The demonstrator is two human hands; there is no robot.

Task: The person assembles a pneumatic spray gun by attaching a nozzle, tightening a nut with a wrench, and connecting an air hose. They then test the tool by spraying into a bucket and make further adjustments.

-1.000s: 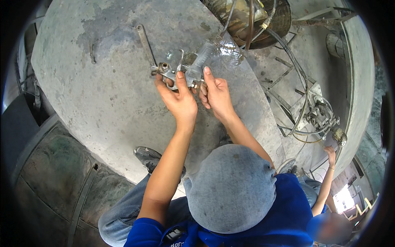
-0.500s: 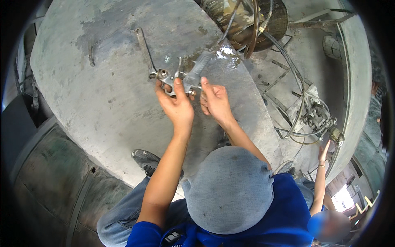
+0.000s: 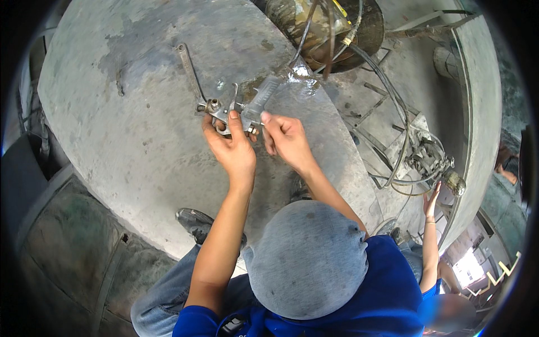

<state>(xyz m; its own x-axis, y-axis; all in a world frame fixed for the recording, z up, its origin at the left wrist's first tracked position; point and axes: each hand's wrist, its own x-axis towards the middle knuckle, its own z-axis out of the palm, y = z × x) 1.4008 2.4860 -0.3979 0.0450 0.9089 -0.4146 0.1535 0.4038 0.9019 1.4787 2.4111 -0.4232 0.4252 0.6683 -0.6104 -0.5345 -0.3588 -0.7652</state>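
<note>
The metal spray gun is in the person's left hand, in front of the body and over a grey concrete slab. The left grip is closed around the gun body: the thumb lies on the near side, with fingers curled beneath and behind. The gun's threaded end faces left; its handle slants away from the person and to the right. The curved trigger stands out on the far side.

The right hand is positioned at the rear of the gun, thumb extended and fingers bent inward. The thumb tip is blurred; it cannot be told whether the right grip is open or closed on a part.

An adjustable wrench extends away from the person, its head just beside the threaded end. Contact between the two cannot be confirmed.

A wet patch marks the slab beyond the gun handle. Past the slab edge, to the far right, is a stained drum. Dark hoses run from near the drum to a metal assembly at right. A co-worker's hand is raised near a rounded metal part of that assembly.
</note>
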